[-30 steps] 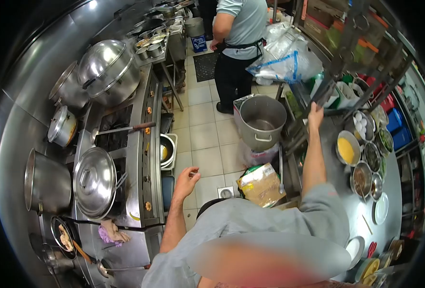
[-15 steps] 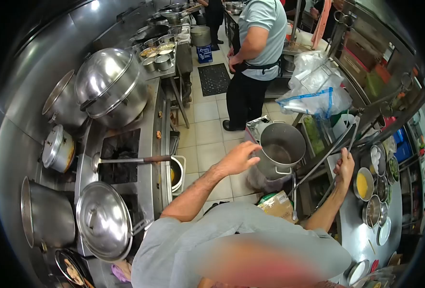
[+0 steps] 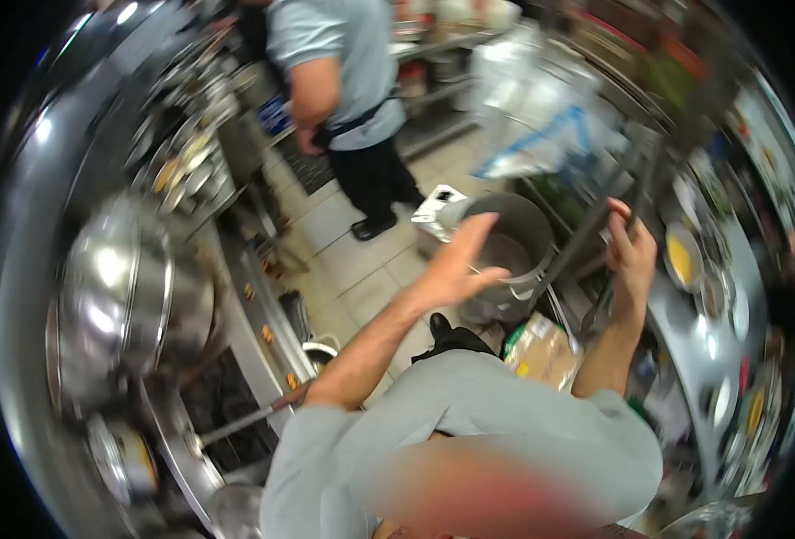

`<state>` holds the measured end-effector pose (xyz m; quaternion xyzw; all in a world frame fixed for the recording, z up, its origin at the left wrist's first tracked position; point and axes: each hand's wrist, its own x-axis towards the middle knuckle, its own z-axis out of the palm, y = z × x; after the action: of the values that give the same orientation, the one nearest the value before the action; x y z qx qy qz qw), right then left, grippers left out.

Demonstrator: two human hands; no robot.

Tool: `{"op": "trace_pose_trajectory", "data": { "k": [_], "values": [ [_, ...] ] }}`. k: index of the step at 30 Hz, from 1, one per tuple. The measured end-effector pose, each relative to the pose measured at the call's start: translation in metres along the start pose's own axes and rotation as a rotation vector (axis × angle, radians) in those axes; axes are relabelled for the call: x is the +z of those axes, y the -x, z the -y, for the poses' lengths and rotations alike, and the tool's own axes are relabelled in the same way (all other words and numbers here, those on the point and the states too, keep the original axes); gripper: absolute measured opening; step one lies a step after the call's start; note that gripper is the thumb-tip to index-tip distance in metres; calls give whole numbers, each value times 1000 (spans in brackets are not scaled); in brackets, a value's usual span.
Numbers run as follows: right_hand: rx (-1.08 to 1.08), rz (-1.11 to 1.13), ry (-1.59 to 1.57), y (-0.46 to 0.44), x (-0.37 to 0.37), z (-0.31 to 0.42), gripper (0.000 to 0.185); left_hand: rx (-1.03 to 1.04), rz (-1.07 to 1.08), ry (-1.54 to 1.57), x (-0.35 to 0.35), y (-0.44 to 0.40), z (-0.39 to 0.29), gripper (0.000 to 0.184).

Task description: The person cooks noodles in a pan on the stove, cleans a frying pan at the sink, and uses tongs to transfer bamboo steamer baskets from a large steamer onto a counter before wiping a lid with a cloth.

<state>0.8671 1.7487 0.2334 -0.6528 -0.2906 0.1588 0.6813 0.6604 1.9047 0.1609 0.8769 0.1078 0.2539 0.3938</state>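
The long metal tool [image 3: 584, 242] was, in the head view, at the person's right side, its two arms meeting at the top and spreading downward, one of them passing in front of the rim of a deep pot [image 3: 512, 247]. The right hand [image 3: 631, 251] had its fingers bent around the tool. The left hand [image 3: 465, 260] was released and seemingly empty, thumb and fingers spread, in front of the pot, covering part of its opening; whether it touched the rim could not be told. A white box [image 3: 437, 208] stood just beside the pot, and a brown package [image 3: 541, 352] lay near its base. Plastic bags [image 3: 546, 112], blurred, were piled beyond the tool, and a co-worker [image 3: 344, 81] stood past the pot. To the right, a metal worktable [image 3: 685, 337] bore a bowl with yellow contents [image 3: 682, 256] among other dishes. To the left, the stove [image 3: 263, 359] carried a large domed pot [image 3: 128, 287] and a long-handled ladle [image 3: 245, 423]. The floor [image 3: 357, 260] was light square tile, with a dark mat [image 3: 312, 171] near the co-worker's feet.
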Motion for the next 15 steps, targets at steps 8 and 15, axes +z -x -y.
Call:
{"op": "trace_pose_trajectory", "data": {
  "k": [8,15],
  "values": [
    [-267,943,-566,-79,184,-22,58,-369,145,137,-69,-39,26,66],
    [-60,1008,-990,-101,335,-23,46,-321,-105,-73,-177,-9,111,48]
  ]
}}
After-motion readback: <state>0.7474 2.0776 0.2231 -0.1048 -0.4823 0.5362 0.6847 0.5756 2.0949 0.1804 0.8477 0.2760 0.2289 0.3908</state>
